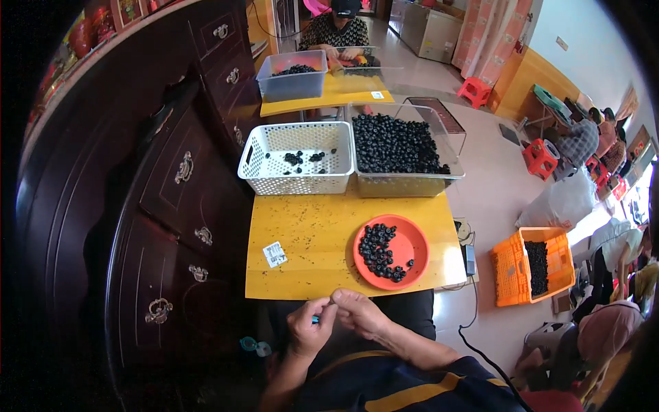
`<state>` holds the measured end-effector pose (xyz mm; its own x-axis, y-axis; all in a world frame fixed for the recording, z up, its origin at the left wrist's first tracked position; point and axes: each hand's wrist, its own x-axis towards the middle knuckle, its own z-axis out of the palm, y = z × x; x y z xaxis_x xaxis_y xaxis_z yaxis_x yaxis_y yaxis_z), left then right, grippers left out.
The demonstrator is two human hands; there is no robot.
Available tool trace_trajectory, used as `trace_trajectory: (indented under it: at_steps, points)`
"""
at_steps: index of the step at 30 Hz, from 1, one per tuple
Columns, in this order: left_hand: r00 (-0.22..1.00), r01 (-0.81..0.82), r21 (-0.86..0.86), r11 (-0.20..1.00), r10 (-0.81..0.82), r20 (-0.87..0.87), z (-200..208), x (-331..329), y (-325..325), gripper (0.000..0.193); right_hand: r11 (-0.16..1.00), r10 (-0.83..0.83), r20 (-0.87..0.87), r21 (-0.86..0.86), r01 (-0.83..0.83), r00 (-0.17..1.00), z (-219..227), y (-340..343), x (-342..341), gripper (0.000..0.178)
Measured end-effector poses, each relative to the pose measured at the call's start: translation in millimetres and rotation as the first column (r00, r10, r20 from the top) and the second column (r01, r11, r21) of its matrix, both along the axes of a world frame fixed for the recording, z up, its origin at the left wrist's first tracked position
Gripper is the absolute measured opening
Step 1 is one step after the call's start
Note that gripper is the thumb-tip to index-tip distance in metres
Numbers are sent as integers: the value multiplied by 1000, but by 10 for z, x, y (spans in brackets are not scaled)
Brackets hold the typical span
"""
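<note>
A dark wooden cabinet [171,199] with brass drawer handles [184,167] is seen along the left side. A yellow tabletop [309,240] is set against it, and a second yellow tabletop [329,96] is placed further back. The floor [487,178] is laid in pale, glossy tiles on which daylight is reflected. The right-hand wall [583,48] is painted white above a yellow lower band. Pink patterned curtains [494,34] are hung at the far end. Red plastic stools [475,90] are noted on the floor, and an orange crate [511,271] is placed at the right. A black cable [473,302] is run across the tiles.
</note>
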<state>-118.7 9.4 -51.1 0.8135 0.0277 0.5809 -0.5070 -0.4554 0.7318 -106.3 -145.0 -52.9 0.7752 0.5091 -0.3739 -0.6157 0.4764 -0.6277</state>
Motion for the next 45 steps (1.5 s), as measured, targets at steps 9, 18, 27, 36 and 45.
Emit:
trace_trajectory:
  at_steps: [9, 18, 27, 36, 45]
  points:
    - [997, -15, -19, 1000, 13, -70, -7, 335, 185, 21, 1000, 4, -6, -31, -5, 1000, 124, 168, 351, 27]
    - [995, -61, 84, 995, 54, 83, 173, 466, 103, 18, 1000, 2, 10, 3, -2, 1000, 230, 120, 510, 27]
    - [944, 57, 7, 998, -52, -325, 468, 406, -109, 26, 986, -35, 51, 167, 26, 998, 260, -372, 451, 29]
    - [839, 413, 125, 902, -324, -437, 650, 458, -444, 42, 908, -20, 26, 418, 8, 999, 100, -832, 274, 22]
    - [883, 433, 278, 858, -341, -321, 755, 482, -736, 37, 829, 3, -2, 559, -2, 1000, -35, -996, 192, 23]
